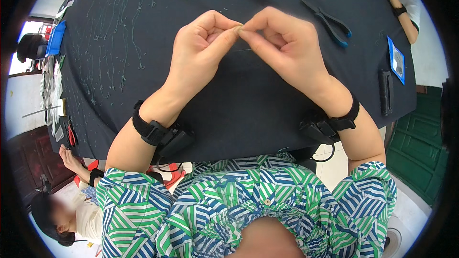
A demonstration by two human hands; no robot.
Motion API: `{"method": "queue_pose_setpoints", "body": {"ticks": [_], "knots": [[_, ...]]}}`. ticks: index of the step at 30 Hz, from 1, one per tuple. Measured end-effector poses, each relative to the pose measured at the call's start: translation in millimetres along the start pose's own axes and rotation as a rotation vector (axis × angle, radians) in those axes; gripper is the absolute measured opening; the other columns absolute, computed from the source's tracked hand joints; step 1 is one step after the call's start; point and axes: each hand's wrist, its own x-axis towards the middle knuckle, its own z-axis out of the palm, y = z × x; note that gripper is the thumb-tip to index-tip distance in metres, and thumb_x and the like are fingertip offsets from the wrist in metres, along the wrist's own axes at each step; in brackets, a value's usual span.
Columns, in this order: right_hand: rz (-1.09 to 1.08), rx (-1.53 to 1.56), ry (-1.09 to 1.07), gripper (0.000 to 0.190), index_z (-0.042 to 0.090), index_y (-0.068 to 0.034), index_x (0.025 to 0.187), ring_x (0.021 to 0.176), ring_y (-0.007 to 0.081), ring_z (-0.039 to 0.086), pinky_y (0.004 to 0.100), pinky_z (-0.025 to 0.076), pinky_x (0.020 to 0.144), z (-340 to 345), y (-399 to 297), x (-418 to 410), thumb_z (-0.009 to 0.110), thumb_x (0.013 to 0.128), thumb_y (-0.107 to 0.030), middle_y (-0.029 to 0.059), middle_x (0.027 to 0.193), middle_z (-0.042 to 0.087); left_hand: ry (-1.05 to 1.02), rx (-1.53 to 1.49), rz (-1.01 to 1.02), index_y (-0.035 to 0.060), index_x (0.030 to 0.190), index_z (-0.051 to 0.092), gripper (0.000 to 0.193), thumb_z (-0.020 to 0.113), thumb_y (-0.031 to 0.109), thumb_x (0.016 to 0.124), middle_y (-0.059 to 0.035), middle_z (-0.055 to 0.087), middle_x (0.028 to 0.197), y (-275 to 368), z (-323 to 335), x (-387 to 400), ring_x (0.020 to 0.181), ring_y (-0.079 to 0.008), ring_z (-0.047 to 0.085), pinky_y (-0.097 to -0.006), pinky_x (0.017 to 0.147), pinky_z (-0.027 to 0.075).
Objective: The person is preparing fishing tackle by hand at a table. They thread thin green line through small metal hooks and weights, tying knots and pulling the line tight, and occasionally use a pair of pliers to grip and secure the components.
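Note:
My left hand [200, 44] and my right hand [287, 43] meet at the fingertips above a black cloth [244, 107]. Thumb and forefinger of each are pinched together on something very small, mostly hidden by the fingers. A faint thin thread [245, 49] shows just below, beside my right thumb. Left of my left hand, several dark green threads [134, 36] lie in long rows on the cloth, some with what look like small hooks at their ends. Long-nose pliers [326, 23] with blue-tipped handles rest to the right of my right hand, their jaws pointing away.
A blue-edged packet [397, 61] and a long black object [386, 93] lie near the right edge. At the left edge are a red-handled tool [71, 136], pale strips [53, 89] and another person's hand [68, 157]. Another person's arm [401, 18] rests at the upper right.

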Motion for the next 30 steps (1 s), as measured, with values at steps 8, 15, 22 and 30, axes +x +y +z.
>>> {"method": "queue_pose_setpoints", "body": {"ticks": [8,15,22,30], "knots": [[0.140,0.115,0.093,0.013,0.066,-0.004,0.093,0.054,0.0022,0.039,0.0219,0.031,0.051,-1.0,17.3,3.9,0.066,0.090,-0.016,-0.0037,0.059,0.048,-0.124,0.104,-0.052,0.0012,0.097,0.063,0.011,0.062,0.011,0.095,0.0050,0.061,0.081,8.1,-1.3,-2.6,0.068,0.0019,0.047,-0.0142,0.059,0.034],[0.457,0.386,-0.077,0.018,0.066,-0.002,0.094,0.057,0.0009,0.041,0.0206,0.033,0.052,-3.2,17.4,7.2,0.065,0.091,-0.019,-0.0066,0.063,0.050,-0.068,0.117,-0.014,0.0006,0.091,0.063,0.012,0.065,0.013,0.093,0.0063,0.057,0.072,7.4,0.7,-2.4,0.062,0.0018,0.043,-0.0158,0.053,0.032],[0.417,0.371,-0.123,0.011,0.061,-0.002,0.082,0.057,0.0022,0.043,0.0217,0.035,0.052,1.6,19.7,3.3,0.062,0.087,-0.012,-0.0051,0.062,0.052,0.036,0.043,-0.013,-0.0016,0.090,0.063,0.015,0.066,0.013,0.092,0.0076,0.052,0.065,7.8,0.3,0.3,0.057,0.0016,0.040,-0.0168,0.050,0.030],[0.053,-0.001,-0.099,0.007,0.058,-0.002,0.079,0.050,0.0112,0.044,0.0274,0.035,0.050,1.5,0.4,2.5,0.064,0.079,-0.006,0.0059,0.061,0.050,0.080,0.016,-0.016,-0.0022,0.094,0.064,0.013,0.062,0.011,0.093,0.0070,0.053,0.065,9.1,2.4,-0.4,0.058,0.0018,0.040,-0.0169,0.050,0.030]]}}
